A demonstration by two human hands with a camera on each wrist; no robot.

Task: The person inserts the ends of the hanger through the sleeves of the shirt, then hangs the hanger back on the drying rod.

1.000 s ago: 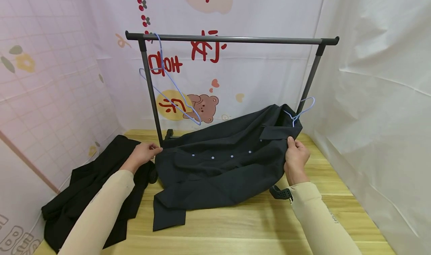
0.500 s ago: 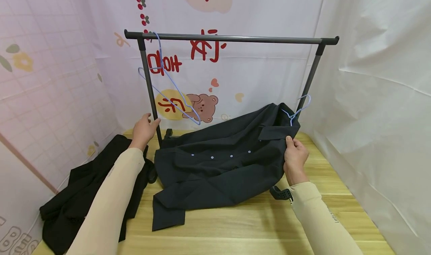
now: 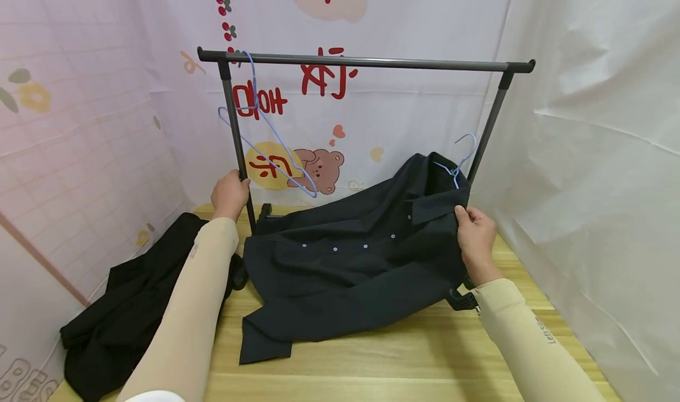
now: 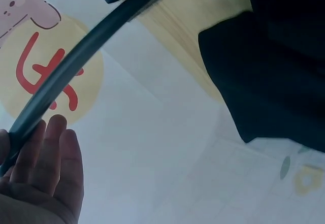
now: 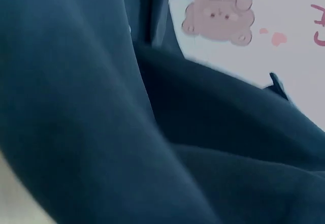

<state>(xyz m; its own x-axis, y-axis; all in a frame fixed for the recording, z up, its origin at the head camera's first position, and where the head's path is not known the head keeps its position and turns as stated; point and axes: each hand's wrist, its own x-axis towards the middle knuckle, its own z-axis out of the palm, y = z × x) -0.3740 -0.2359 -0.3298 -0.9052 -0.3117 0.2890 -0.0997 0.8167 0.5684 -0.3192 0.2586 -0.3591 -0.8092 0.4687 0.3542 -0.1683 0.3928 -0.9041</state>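
Note:
A dark button-up shirt [image 3: 340, 284] lies slanted across the table, its collar end raised at the right. My right hand [image 3: 476, 237] pinches the shirt just below the collar [image 3: 438, 207]. A blue hanger [image 3: 455, 170] sits inside the shirt, its hook sticking out of the neck opening. My left hand [image 3: 230, 195] holds the left post of a dark clothes rack [image 3: 372, 63]; in the left wrist view the post [image 4: 56, 84] runs between thumb and fingers [image 4: 51, 153]. Cloth [image 5: 101, 122] fills most of the right wrist view, where the right hand is hidden.
Another blue hanger [image 3: 276, 124] hangs from the rack's bar at the left. A black garment [image 3: 138, 307] lies heaped at the table's left side. Printed white cloth [image 3: 414, 24] walls the back and sides. Bare wood tabletop [image 3: 372, 366] shows in front of the shirt.
My left hand has let go of the shirt's hem and moved up to the rack's left post. The right hand has lifted the collar end and hanger slightly.

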